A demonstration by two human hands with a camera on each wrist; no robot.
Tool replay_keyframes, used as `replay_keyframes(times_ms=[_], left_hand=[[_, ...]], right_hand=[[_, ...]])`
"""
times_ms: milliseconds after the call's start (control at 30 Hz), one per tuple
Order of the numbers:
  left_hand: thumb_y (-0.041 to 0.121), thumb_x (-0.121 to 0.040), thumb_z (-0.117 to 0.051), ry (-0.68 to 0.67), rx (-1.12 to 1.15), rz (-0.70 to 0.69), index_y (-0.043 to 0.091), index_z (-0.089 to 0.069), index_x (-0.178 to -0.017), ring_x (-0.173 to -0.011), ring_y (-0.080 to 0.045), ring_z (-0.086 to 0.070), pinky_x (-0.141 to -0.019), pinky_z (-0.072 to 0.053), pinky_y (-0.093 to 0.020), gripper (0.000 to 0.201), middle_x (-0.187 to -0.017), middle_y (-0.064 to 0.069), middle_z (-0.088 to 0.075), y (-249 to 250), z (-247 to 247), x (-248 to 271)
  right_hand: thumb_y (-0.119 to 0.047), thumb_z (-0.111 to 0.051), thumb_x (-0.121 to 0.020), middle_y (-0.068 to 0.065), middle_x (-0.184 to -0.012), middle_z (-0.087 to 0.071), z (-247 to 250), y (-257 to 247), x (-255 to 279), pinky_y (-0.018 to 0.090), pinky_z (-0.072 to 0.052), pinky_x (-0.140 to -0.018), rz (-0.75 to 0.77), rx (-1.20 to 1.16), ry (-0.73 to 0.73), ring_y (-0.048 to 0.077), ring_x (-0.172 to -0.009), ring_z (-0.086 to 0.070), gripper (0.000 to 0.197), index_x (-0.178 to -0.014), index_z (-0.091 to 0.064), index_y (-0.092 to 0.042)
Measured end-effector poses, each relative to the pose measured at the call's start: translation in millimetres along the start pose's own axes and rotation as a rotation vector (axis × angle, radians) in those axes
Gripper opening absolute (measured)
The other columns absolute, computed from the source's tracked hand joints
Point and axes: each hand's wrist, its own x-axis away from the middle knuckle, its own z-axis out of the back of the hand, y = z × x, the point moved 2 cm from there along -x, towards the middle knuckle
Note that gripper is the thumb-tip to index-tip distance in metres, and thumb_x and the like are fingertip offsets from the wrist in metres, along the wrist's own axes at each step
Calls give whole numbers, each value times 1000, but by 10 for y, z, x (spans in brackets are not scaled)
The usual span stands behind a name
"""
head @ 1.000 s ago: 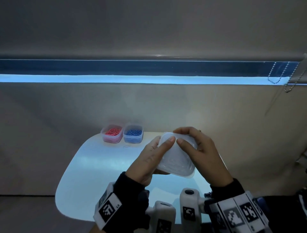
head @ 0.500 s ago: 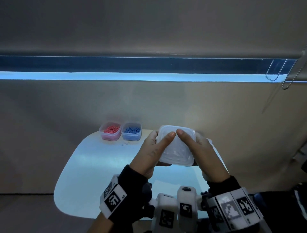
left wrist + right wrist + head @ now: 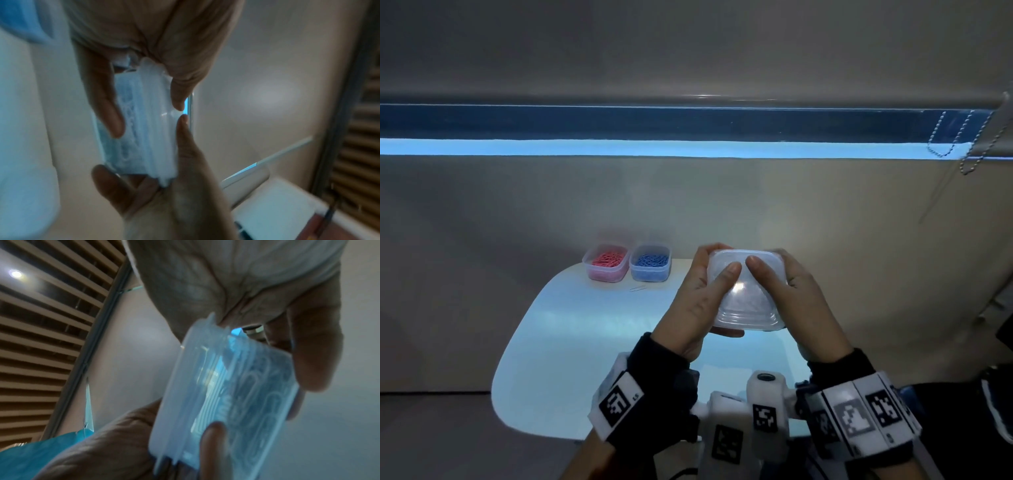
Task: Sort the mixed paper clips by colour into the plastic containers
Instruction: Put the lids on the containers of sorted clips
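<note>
Both hands hold a lidded clear plastic container in the air above the white table. My left hand grips its left side with the thumb on the lid. My right hand grips the right side, thumb also on the lid. In the left wrist view the container sits between fingers and thumbs; in the right wrist view pale clips show through the container. At the table's far edge stand an open container of pink clips and an open container of blue clips. One loose clip lies in front of them.
A beige wall with a lit blue strip runs behind the table. A bead chain hangs at the upper right. A white sheet lies on the table under my wrists.
The held container has tipped from tilted to nearly level and risen a little toward the wall. Both thumbs have come together on top of the lid.
</note>
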Motion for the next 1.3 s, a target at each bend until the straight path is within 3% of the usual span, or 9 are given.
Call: replay_keyframes(times_ms=[167, 300, 500, 700, 767, 933, 1133, 1233, 1300], left_hand=[[47, -98, -27, 14, -67, 74, 32, -46, -106, -88, -15, -62, -54, -55, -29, 25, -103, 5, -57, -39, 36, -44], [38, -99, -34, 4, 10, 175, 35, -46, -98, -75, -11, -59, -48, -52, -24, 12, -92, 8, -55, -103, 96, -57], [37, -97, -40, -19, 95, 263, 35, -44, -99, -78, -15, -57, -42, -45, -20, 5, -94, 3, -54, -305, 184, -44], [49, -87, -48, 69, -67, 208, 31, -42, -109, -71, -14, -54, -36, -34, -15, 30, -93, 0, -53, -472, 182, -73], [51, -79, -45, 78, -98, 190, 31, -44, -107, -65, -11, -53, -36, -33, -14, 35, -88, 2, -53, -501, 156, -56], [37, -95, -45, 144, -22, 256, 22, -52, -101, -60, -13, -51, -34, -27, -14, 18, -82, -1, -52, -656, 189, 5], [44, -77, -55, 148, 94, 334, 29, -54, -84, -65, -17, -51, -35, -25, -13, 17, -82, -1, -53, -734, 316, -14], [40, -91, -50, 144, 54, 387, 27, -50, -90, -68, -15, -52, -35, -29, -13, 13, -83, 1, -54, -757, 390, -10], [39, -95, -44, 146, -4, 411, 27, -48, -89, -68, -12, -50, -38, -33, -14, 14, -84, 3, -53, -725, 451, -31]], right_hand=[[-39, -46, -94, -7, -87, -61, -27, 36, 16, 30, -54, -54, -157, -75, -77, 12, -78, -61, 22, -103, -59, -22], [-38, -43, -95, -1, -96, -59, -105, 156, -2, 30, -51, -56, -199, -63, -97, 17, -84, -59, 18, -104, -53, -25], [-36, -47, -93, 1, -87, -57, -150, 335, -25, 23, -44, -45, -224, -29, -155, 15, -73, -58, 22, -100, -51, -15], [-55, -43, -90, 3, -106, -60, -163, 439, -66, 24, -49, -53, -382, 69, -241, 16, -86, -60, 44, -114, -50, -19], [-56, -44, -89, 5, -99, -62, -181, 474, -87, 24, -48, -53, -395, 52, -206, 18, -82, -60, 45, -107, -55, -16], [-44, -54, -88, 5, -80, -51, -293, 648, -93, 28, -38, -57, -347, 11, -145, 21, -73, -50, 31, -80, -47, -15], [-56, -56, -73, 2, -69, -47, -365, 736, -84, 35, -35, -66, -283, 16, -111, 21, -69, -47, 39, -65, -42, -21], [-51, -52, -87, 4, -87, -56, -362, 719, -122, 36, -46, -68, -332, 129, -266, 25, -82, -56, 32, -83, -50, -19], [-48, -53, -87, 4, -123, -49, -323, 622, -150, 36, -45, -94, -233, 337, -417, 22, -114, -51, 41, -117, -48, -21]])
